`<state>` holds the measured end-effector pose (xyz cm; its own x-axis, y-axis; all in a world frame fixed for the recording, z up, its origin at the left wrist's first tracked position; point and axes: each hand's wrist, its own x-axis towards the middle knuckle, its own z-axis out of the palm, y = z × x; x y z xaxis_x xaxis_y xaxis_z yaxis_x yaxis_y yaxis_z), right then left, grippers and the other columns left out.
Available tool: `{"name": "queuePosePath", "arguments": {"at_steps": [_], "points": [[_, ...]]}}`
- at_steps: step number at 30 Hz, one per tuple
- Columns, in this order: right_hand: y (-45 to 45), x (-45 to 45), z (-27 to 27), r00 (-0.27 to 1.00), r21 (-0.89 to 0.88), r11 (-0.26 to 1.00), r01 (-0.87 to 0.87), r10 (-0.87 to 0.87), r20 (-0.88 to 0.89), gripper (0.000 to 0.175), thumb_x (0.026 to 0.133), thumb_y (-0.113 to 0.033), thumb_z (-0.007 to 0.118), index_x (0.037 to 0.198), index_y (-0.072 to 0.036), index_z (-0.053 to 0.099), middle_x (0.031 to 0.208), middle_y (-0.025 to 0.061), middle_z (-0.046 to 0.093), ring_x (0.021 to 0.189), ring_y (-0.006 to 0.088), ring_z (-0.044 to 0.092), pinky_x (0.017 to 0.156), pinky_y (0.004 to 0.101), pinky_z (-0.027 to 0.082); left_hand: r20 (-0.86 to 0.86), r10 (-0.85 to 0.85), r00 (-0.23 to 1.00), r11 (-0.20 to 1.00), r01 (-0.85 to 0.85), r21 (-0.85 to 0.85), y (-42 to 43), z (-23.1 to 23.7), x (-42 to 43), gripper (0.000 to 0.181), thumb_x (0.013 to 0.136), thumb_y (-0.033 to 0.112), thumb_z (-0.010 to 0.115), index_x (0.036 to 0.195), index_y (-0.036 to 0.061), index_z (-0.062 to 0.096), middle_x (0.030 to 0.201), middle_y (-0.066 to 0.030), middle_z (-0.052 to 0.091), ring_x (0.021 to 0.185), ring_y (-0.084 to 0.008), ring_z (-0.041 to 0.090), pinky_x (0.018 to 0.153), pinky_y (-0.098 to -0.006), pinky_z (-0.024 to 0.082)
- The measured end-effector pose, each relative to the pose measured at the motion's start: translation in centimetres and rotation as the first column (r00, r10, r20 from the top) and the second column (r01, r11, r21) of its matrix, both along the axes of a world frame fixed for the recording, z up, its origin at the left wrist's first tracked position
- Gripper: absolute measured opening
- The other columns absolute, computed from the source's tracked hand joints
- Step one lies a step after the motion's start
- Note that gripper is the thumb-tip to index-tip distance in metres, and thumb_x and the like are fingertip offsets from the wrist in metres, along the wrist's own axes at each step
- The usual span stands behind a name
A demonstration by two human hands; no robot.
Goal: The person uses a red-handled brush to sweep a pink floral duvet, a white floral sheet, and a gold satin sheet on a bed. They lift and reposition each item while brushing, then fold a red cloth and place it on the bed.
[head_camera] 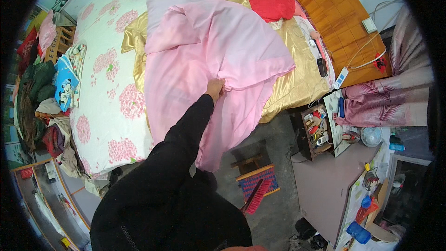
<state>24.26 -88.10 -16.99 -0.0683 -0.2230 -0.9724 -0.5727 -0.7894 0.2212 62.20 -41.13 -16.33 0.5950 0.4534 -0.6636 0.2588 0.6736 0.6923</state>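
Note:
My left hand (216, 88) reaches out in a black sleeve and is closed on a bunched fold of a pink cloth (177, 62). Creases in this thin bedding run out from my fingers. Its lower end hangs over the bed's near side. Shiny gold bedding (292, 87) lies beneath it. A brush with red bristles (259, 195) juts out to the right of my dark clothing, which covers the end of its handle. My right hand is out of view; a strip of skin at the bottom edge is too cut off to identify.
A white floral sheet (104, 125) covers the bed's left part. Below the brush stands a woven-seat stool (256, 179). An open drawer (317, 129) of small items is on the right, near a small fan (371, 136). Piled clothes (38, 87) line the left.

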Motion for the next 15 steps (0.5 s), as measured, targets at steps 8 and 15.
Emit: {"name": "queuePosePath", "arguments": {"at_steps": [8,15], "points": [[0.3,3.4,3.3,0.523,0.463,0.748,0.475,-0.663,0.536,0.031,0.086,-0.025,0.067,0.106,-0.003,0.056,0.094,0.0099,0.059,0.081,0.0249,0.061,0.065,0.0387,0.048,0.116,-0.196,0.974,0.94,0.153,0.305,7.2,6.1,-2.0,0.017,0.088,0.02,0.059,0.077,0.0096,0.053,0.06,-0.0023,0.05,0.044,-0.0126,0.046,0.039,-0.0302,0.036],[7.7,6.0,5.6,0.475,0.521,0.685,0.509,-0.729,0.493,0.025,0.085,-0.022,0.068,0.1,-0.006,0.057,0.089,0.0064,0.062,0.077,0.0199,0.063,0.065,0.0325,0.049,0.184,-0.23,0.956,0.854,0.107,0.509,22.0,14.6,-11.2,0.012,0.091,0.021,0.056,0.084,0.0113,0.058,0.069,0.0034,0.051,0.056,-0.0081,0.049,0.05,-0.0237,0.043]]}}
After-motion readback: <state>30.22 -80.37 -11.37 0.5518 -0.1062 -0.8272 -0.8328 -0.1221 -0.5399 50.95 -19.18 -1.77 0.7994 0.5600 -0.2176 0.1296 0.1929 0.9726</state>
